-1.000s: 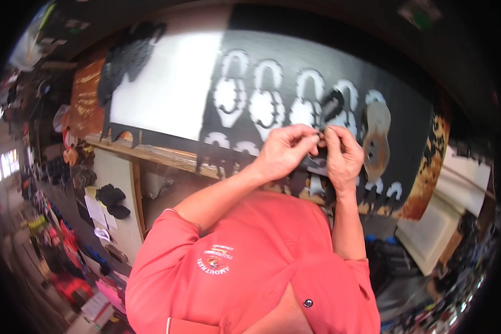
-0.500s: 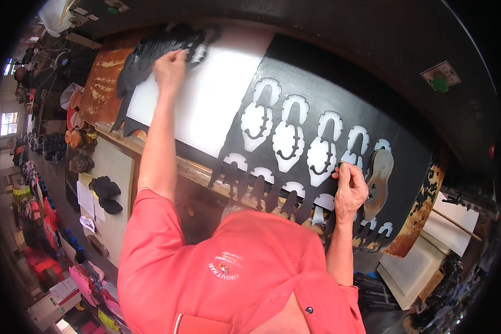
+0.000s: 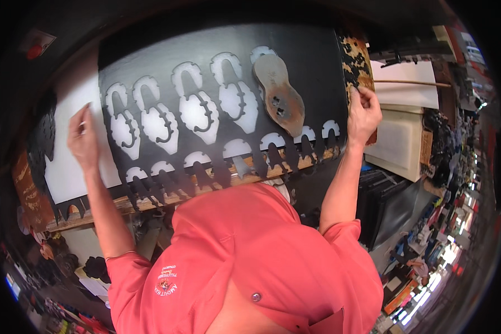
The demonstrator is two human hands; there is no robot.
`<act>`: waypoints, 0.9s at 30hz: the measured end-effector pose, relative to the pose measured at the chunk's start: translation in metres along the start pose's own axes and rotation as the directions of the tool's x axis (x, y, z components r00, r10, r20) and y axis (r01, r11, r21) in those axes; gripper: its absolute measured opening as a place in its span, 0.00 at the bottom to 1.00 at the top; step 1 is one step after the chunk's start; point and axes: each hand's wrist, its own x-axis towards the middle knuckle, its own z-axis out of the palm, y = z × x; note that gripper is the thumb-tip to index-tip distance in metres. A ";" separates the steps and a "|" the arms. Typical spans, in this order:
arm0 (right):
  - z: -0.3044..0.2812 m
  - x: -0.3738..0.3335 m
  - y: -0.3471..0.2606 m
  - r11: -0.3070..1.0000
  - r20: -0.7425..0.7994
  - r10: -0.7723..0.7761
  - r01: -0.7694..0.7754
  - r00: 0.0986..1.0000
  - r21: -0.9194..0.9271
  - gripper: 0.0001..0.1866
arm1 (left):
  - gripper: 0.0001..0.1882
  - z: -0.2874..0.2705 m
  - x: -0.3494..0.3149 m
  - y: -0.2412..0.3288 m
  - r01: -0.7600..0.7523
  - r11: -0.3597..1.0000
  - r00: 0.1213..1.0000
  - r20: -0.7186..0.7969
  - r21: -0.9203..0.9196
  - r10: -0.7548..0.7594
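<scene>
My left hand (image 3: 83,136) hovers over the white board (image 3: 67,181), its fingers loosely curled and slightly blurred, with nothing visible in them. My right hand (image 3: 364,114) is at the table's right end, thumb and fingertips pinched together above small black scraps (image 3: 349,53); what they hold, if anything, I cannot make out. Between the hands lies a black sheet (image 3: 317,67) with rows of U-shaped and pointed openings, white showing through. A worn, sole-shaped metal cutting die (image 3: 278,83) rests on the sheet, partly over one opening.
Dark cut pieces (image 3: 44,131) are heaped at the board's left edge. A wooden edge (image 3: 295,162) runs along the table's near side. Pale panels (image 3: 398,133) and a thin stick (image 3: 412,83) are beyond the right end. A dark machine body overhangs the far side.
My view has swung to the right. My left hand has left the dark heap and is over the white board. My right hand has moved from beside the die to the right end.
</scene>
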 end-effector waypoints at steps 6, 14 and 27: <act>0.018 -0.049 -0.014 0.983 0.360 -0.181 0.163 0.915 0.080 0.33 | 0.13 0.108 -0.097 0.153 -0.471 0.813 0.682 0.443 -0.343 0.582; 0.059 -0.097 -0.026 0.806 0.419 -0.563 0.586 0.713 0.085 0.38 | 0.11 0.120 -0.106 0.167 -0.690 0.710 0.587 0.464 -0.141 0.663; 0.055 -0.051 0.000 0.808 0.278 -0.556 0.587 0.783 -0.038 0.33 | 0.14 0.086 -0.101 0.138 -0.708 0.698 0.563 0.512 -0.105 0.649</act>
